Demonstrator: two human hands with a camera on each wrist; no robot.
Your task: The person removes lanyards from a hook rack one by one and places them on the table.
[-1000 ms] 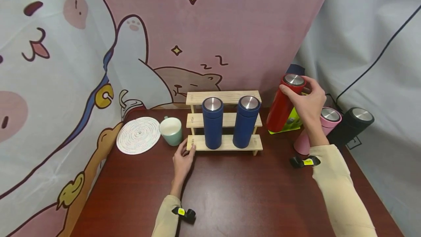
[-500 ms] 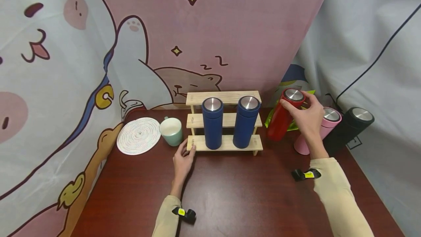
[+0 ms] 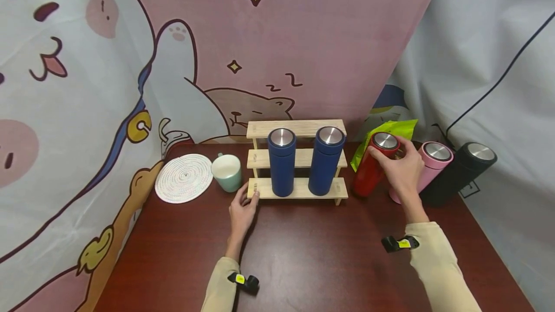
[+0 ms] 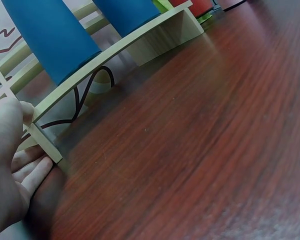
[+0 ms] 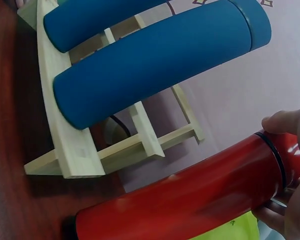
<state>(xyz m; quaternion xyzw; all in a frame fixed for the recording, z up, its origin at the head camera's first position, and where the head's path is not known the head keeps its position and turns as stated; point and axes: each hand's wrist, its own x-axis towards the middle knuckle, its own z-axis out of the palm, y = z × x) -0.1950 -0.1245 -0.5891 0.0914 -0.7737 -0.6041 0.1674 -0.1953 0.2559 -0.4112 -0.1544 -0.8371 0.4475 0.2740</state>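
A three-step wooden rack (image 3: 260, 158) stands at the back, with two blue thermos bottles (image 3: 283, 167) (image 3: 323, 170) upright on its lowest step. My left hand (image 3: 243, 213) holds the left end of that step, thumb on the board and fingers by the rack's leg (image 4: 47, 145). To the right of the rack, my right hand (image 3: 404, 167) grips a red thermos bottle (image 3: 369, 173) just around its top, below the steel lid. The bottle is roughly upright; whether its base touches the table cannot be told.
Right of the red bottle stand a pink bottle (image 3: 433, 160) and a black bottle (image 3: 459, 172). A yellow-green packet (image 3: 401, 129) lies behind it. On the left are a mint mug (image 3: 227, 177) and a round woven mat (image 3: 184, 179). A printed cloth (image 3: 347, 37) hangs behind.
My right hand has brought the red bottle down and nearer to me, uncovering more of the yellow-green packet. The left hand and the rack have stayed in place.
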